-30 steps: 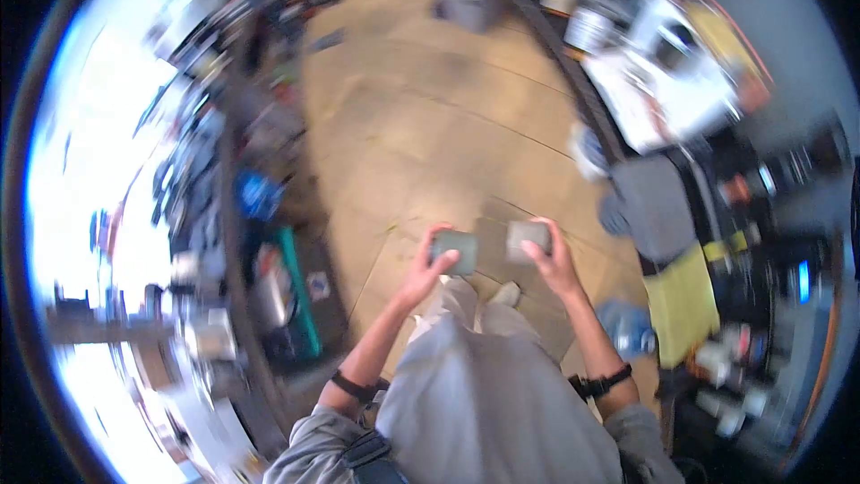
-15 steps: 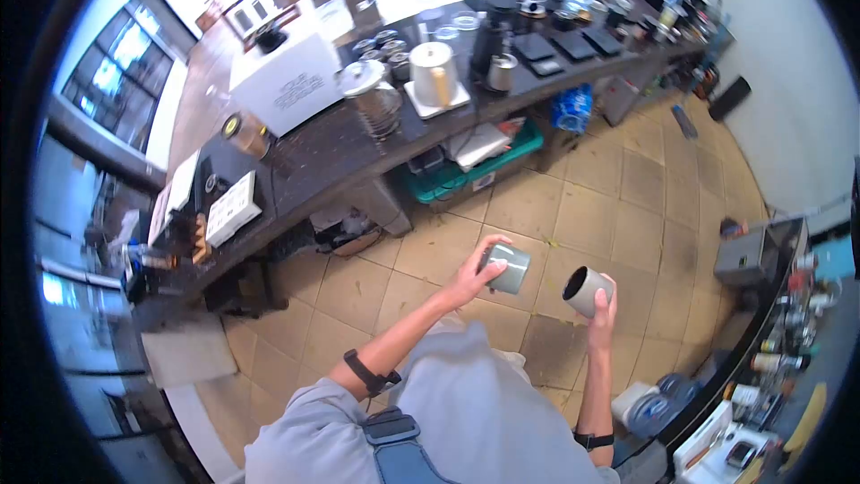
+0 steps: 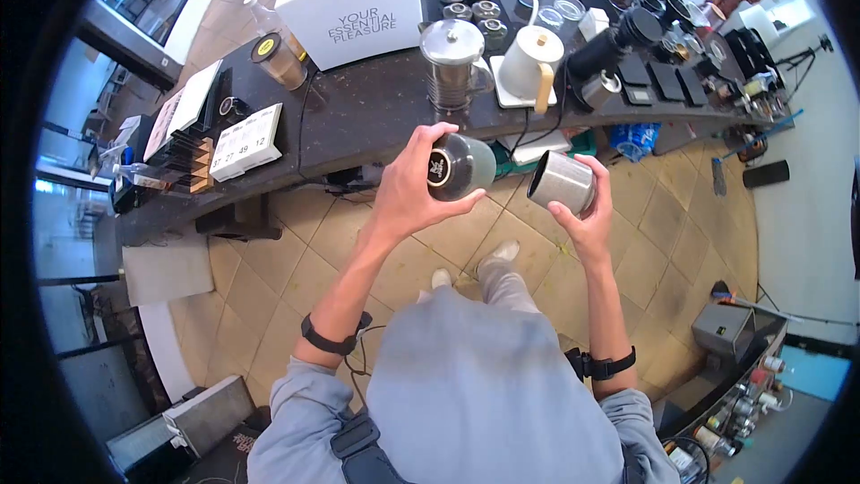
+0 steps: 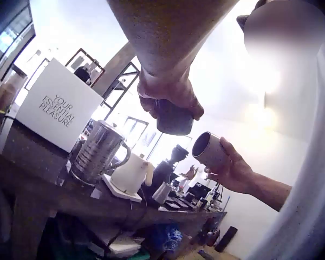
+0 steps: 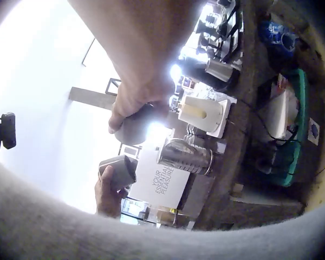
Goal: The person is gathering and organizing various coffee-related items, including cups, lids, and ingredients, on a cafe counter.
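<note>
My left hand (image 3: 405,186) grips a grey-green handleless cup (image 3: 473,168) around its side. The cup lies tipped, its dark base with a pale ring and logo facing left. To the right, my right hand (image 3: 591,220) holds a second, speckled grey cup (image 3: 566,181) between thumb and fingers. That one is tilted, with its dark mouth turned left towards the first cup. A small gap separates the two cups, both held in the air in front of the counter. In the left wrist view the dark inside of the grey cup (image 4: 211,149) shows at its rim.
A dark counter (image 3: 358,130) runs across ahead. On it stand a metal French press (image 3: 452,67), a white gooseneck kettle (image 3: 530,63), a white box (image 3: 349,9), several lidded jars and a flip calendar (image 3: 246,145). A teal crate (image 5: 298,130) sits underneath.
The view has swung round to face the counter, which is now nearer. Both cups have come up higher, and the left one has turned so that its base shows.
</note>
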{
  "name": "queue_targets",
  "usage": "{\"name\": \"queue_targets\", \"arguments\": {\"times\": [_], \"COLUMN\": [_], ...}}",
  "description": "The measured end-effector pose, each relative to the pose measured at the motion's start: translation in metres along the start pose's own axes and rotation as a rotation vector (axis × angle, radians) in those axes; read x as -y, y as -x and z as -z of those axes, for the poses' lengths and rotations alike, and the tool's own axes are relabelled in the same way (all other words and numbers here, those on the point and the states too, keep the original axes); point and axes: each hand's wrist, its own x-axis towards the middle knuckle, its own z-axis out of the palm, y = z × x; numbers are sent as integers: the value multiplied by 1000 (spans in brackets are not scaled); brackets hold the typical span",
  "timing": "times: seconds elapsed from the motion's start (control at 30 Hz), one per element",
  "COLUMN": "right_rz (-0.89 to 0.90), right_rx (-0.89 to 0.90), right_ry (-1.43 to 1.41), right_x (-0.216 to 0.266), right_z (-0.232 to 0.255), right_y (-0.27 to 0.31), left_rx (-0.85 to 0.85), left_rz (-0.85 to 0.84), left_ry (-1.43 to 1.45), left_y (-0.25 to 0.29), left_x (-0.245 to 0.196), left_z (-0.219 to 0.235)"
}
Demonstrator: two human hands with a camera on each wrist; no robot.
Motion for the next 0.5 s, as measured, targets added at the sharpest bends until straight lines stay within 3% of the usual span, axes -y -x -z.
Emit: {"name": "queue_targets", "arguments": {"times": [0.03,0.33,0.4,0.5], "right_rz": [3,88,307,339], "right_rx": [18,61,50,17], "right_ry": [-8,-10,235,332], "right_x": [-2,-4,-6,2], "right_z": [1,31,40,40], "right_y": [-15,-159,-192,-234], "left_rx": [-49,-113,-150,-159], "left_rz": [-89,-160,-208,-121], "left_ry": [-84,-283,-299,-281], "left_y": [-14,-145,-175,-213], "left_x": [0,0,2,10], "left_z": [0,-22,-25,-28]}}
